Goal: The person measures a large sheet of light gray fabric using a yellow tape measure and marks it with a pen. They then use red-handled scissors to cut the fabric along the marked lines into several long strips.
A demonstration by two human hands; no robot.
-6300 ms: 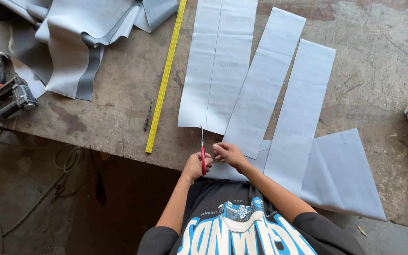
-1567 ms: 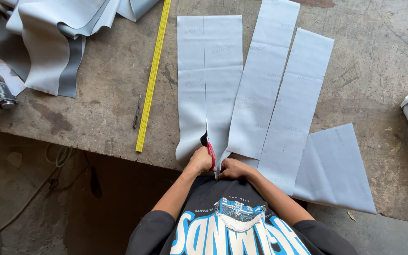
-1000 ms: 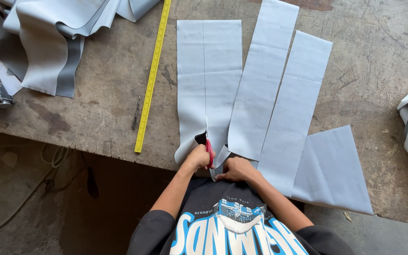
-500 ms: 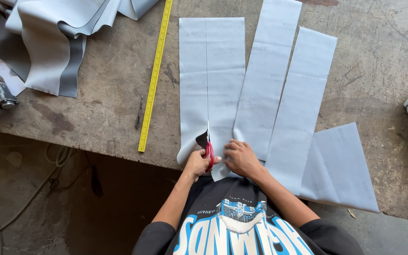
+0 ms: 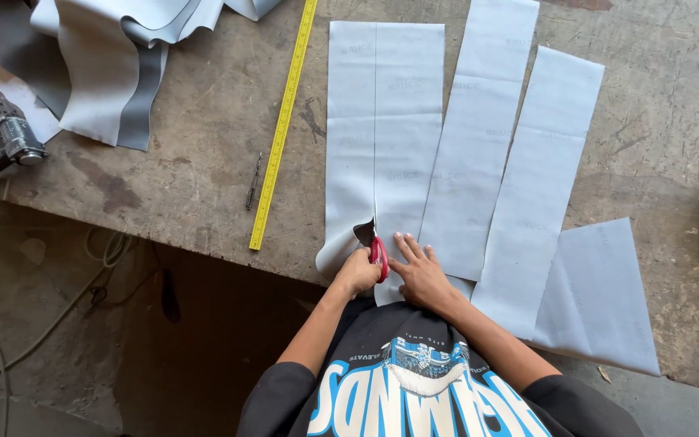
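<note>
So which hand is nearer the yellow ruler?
Left. The left hand holds the red scissors just right of the ruler's lower end; the right hand lies flat on the sheet, farther right.

No packages, labels, signs or screens show anywhere on the worn workbench or the floor beside it (only faint repeated print on the pale grey sheets, which is part of the material and not a label).
</note>
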